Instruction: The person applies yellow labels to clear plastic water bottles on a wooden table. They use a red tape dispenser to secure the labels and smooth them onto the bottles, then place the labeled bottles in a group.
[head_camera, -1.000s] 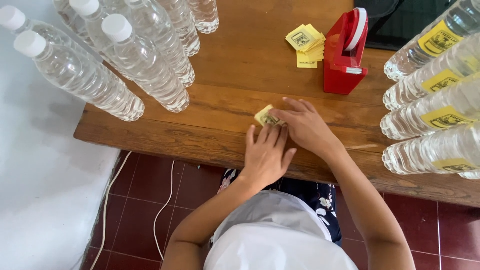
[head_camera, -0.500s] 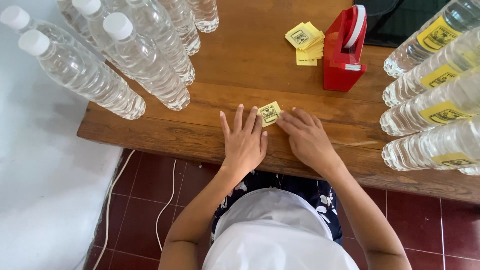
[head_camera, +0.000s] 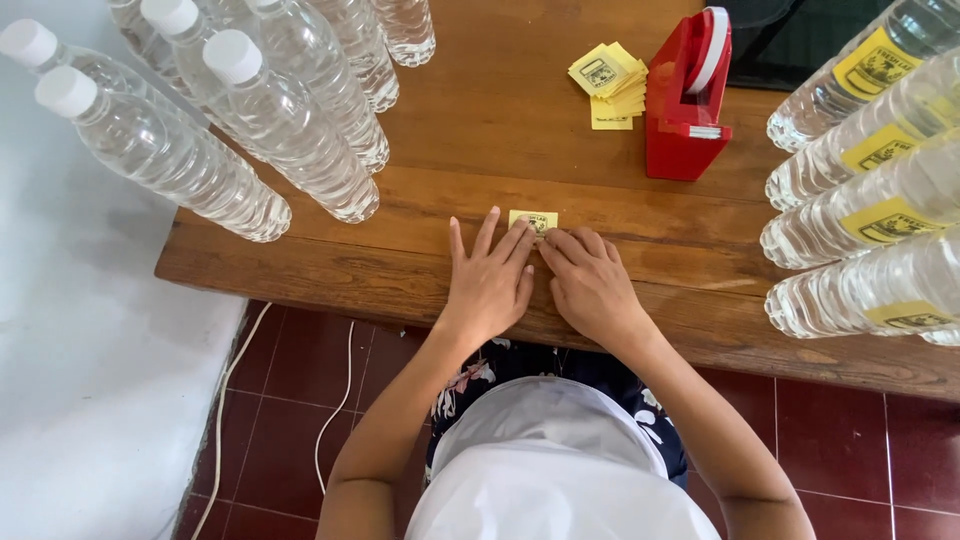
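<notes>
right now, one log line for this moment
left hand: flat on yellow label | right hand: fingertips at label | wooden table | red tape dispenser behind

Illumination is bright, soft and even, consistent with diffuse daylight. Shadows are faint: a soft grey shadow falls on the white surface (head_camera: 70, 330) at left, beside the bottles (head_camera: 250, 130). Small highlights glint on the clear plastic of the bottles and on the red tape dispenser (head_camera: 688, 100). The wooden table (head_camera: 500, 120) shows a mild sheen. Focus is sharp throughout; no motion blur. Wide-angle distortion splays the bottles outward at both edges.
</notes>
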